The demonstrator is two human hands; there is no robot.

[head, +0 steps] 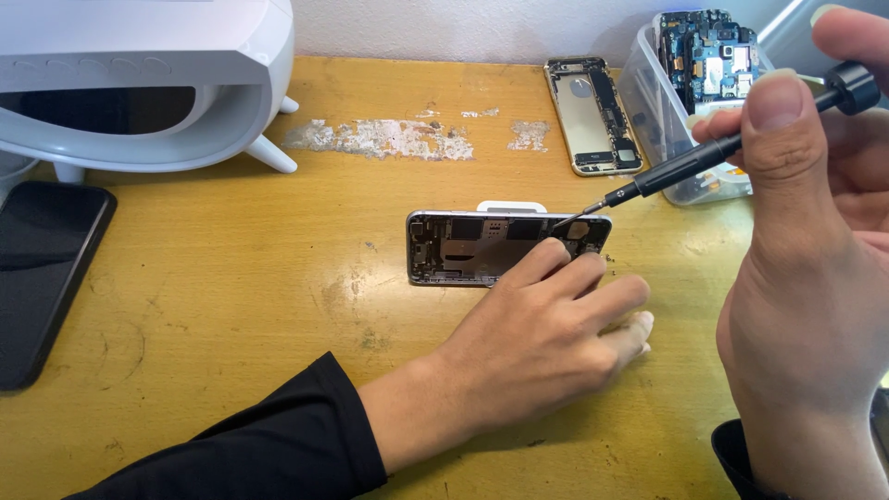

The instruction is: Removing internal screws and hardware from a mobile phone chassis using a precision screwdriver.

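Opened smartphone (482, 248), its screen removed and its boards and shields exposed, lying flat near the middle of the wooden tabletop (231, 306), slightly toward the far edge. The left hand (546, 333) rests palm down on the tabletop, its fingertips (556, 252) pressing the near rim of the phone, apparently to keep the chassis from sliding; the hand grips nothing. The right hand (815, 241) is closed around a slim black precision screwdriver (722, 153), thumb and fingers pinching the shaft with a fingertip by the rear cap, probably to steady its spin; the fine tip meets the phone's right end. Toward the far right corner lie a second, gold-coloured phone housing (593, 116) and a clear plastic tub (648, 102) of circuit boards. A dark phone (42, 278) lies at the left edge, below a white appliance on legs (148, 83).
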